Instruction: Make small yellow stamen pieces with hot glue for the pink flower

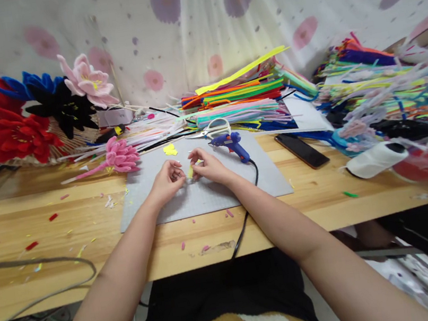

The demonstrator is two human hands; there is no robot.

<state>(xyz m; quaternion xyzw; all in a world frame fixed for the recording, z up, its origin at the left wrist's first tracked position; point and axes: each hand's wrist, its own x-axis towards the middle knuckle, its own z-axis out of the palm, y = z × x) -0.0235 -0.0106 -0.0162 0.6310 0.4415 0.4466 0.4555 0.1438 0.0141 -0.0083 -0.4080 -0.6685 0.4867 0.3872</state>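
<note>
Wooden surface [86, 217], one, bearing a grey mat [137, 191]. Right hand [207, 167], mid-mat: thumb and fingers pinching one small yellow piece [190, 171]. Left hand [164, 181], just beside, nine o'clock: fingers curled; whether holding anything, cannot tell. From the hands: blue glue gun [233, 146], two o'clock; yellow scraps [170, 149], eleven; pink flower [122, 155], ten; scissors [207, 133], one.

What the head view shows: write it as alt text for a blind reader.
A person's left hand and right hand are close together over a gray mat, the right holding a small yellow piece. Nearby lie a blue glue gun and pink flower.
</note>
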